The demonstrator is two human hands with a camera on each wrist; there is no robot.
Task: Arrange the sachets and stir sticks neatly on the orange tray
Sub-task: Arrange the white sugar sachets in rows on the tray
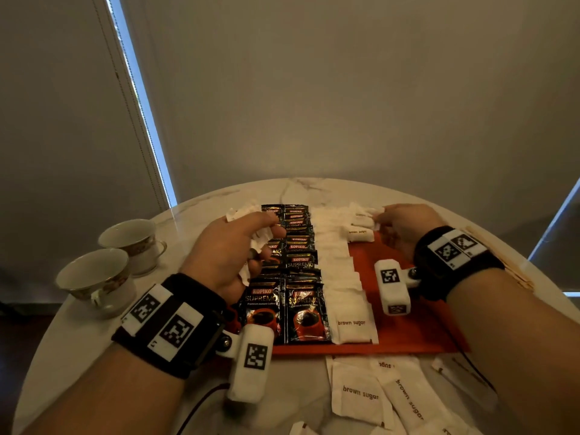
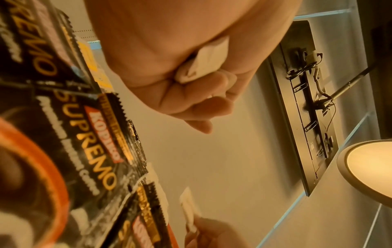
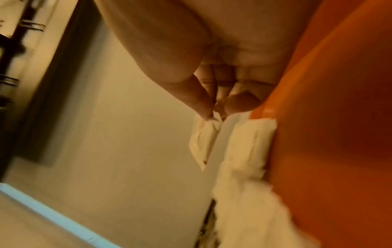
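Note:
The orange tray (image 1: 405, 328) lies on the round marble table. On it run two rows of black Kopiko coffee sachets (image 1: 301, 277) and a row of white brown sugar sachets (image 1: 342, 277). My left hand (image 1: 232, 246) hovers over the left coffee row and grips a bunch of white sachets (image 2: 203, 63) in curled fingers. At the tray's far end my right hand (image 1: 398, 224) pinches a white sachet (image 3: 203, 134) between thumb and fingertips, above another brown sugar sachet (image 1: 359, 235). Wooden stir sticks (image 1: 514, 271) lie off the tray at the right.
Two teacups (image 1: 110, 259) stand at the table's left edge. Loose brown sugar sachets (image 1: 376, 394) lie on the table in front of the tray. A dark cable (image 1: 201, 400) runs under my left wrist. Bare tray surface shows on the right half.

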